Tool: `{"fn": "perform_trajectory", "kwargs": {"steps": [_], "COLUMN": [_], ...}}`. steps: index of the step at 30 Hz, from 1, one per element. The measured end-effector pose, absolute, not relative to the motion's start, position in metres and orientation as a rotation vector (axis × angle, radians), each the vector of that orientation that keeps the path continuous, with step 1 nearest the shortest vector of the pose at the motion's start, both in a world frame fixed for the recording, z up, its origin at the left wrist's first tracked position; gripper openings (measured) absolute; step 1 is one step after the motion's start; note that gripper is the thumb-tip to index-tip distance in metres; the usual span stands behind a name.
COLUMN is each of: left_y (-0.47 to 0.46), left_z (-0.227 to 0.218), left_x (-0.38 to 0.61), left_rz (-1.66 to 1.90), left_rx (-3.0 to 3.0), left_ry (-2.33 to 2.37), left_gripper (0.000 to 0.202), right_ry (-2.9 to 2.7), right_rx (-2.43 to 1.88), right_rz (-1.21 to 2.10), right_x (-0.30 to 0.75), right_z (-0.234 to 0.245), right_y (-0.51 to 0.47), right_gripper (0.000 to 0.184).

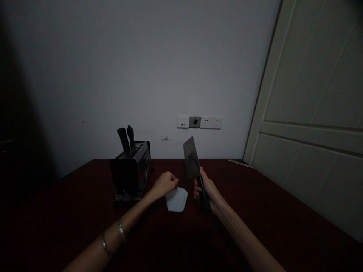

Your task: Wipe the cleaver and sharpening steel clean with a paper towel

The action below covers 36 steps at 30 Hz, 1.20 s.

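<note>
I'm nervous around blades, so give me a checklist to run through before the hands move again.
1. Cleaver held by its handle: ok, the right hand is closed around the black handle.
2. Blade apart from the left hand: ok, a gap shows between them.
3. Blade raised off the table: ok, it points upward, towards the wall.
4. White cloth gripped: cannot tell; the left hand's fingers are at its upper edge, but their hold is unclear.
5. Knife block upright: ok, with two dark handles sticking out.
6. Good light: not ok, the scene is dim.
</note>
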<state>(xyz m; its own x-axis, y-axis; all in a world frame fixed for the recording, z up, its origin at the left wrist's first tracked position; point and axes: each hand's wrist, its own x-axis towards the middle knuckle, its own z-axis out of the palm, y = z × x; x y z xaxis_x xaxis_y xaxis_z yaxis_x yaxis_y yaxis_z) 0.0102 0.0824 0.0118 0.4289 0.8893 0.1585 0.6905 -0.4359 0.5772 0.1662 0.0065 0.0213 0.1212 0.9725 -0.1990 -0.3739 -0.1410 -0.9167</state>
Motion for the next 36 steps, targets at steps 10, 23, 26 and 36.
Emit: {"fn": "perform_trajectory", "kwargs": {"steps": [10,23,26,36], "left_y": [0.06,0.057,0.054,0.051], "left_z": [0.028,0.006,0.007,0.006], "left_x": [0.026,0.04,0.042,0.048], "left_rz": [0.674,0.659,0.667,0.729], "left_rx": [1.615,0.88,0.861,0.806], "left_ry": [0.985,0.783,0.834,0.847], "left_gripper": [0.049,0.041,0.046,0.052], "right_ry": [-0.685,-0.77,-0.785,-0.832], "right_rx": [-1.125,-1.2,-1.191,-1.23], "right_rz": [1.322,1.068,1.058,0.966], "right_x": [0.171,0.168,0.167,0.159], "right_z": [0.019,0.008,0.003,-0.005], "right_y": [0.029,0.04,0.043,0.045], "right_gripper": [0.052,0.054,0.056,0.058]}}
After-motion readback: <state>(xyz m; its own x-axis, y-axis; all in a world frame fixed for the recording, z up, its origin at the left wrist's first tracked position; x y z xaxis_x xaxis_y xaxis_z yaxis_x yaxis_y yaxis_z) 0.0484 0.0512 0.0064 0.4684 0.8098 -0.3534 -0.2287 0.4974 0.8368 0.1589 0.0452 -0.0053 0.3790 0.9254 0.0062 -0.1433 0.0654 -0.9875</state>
